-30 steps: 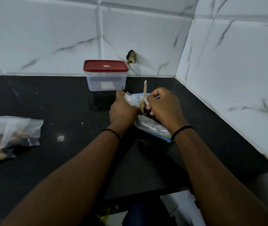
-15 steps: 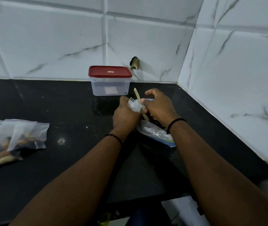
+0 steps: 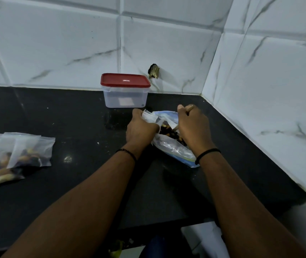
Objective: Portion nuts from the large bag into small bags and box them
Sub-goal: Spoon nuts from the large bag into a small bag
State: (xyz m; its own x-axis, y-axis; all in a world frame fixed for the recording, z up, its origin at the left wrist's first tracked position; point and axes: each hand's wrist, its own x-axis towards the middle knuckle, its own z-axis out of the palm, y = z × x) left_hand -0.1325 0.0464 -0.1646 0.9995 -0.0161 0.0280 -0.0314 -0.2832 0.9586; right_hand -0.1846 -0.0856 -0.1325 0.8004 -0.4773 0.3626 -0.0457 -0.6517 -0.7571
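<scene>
**Scoop lowered into the large bag**

Tilted further since half a second ago: wooden scoop (image 3: 176, 127), formerly angled up above the knuckles, now plunged into the bag mouth, only a short pale length visible below the fist and a stub of handle at its top.

Far left: filled small bags (image 3: 16, 157), frosted translucent plastic, flat and rectangular, overlapping one another, mixed pale and dark nuts showing through; well apart from both hands.

Beneath everything: countertop (image 3: 74, 118), black, glossy, flecked with crumbs.

Centre rear: box (image 3: 125, 96), clear rectangular plastic with rounded corners, red lid (image 3: 125, 80) pressed on, standing against the tiled wall (image 3: 64, 43), white with grey marble veining.

Centre: left hand (image 3: 141, 130), fingers curled and clamped on crumpled clear plastic at the left rim of the large bag (image 3: 174, 149), holding the mouth apart. Large bag lying on its side between the two hands, glossy crinkled film with blue edging, dark and tan nuts (image 3: 169, 132) exposed at the opening.

Right of centre: right hand (image 3: 194, 125), closed in a fist round the scoop handle, directly over the bag opening. Thin black bands on both wrists.
</scene>
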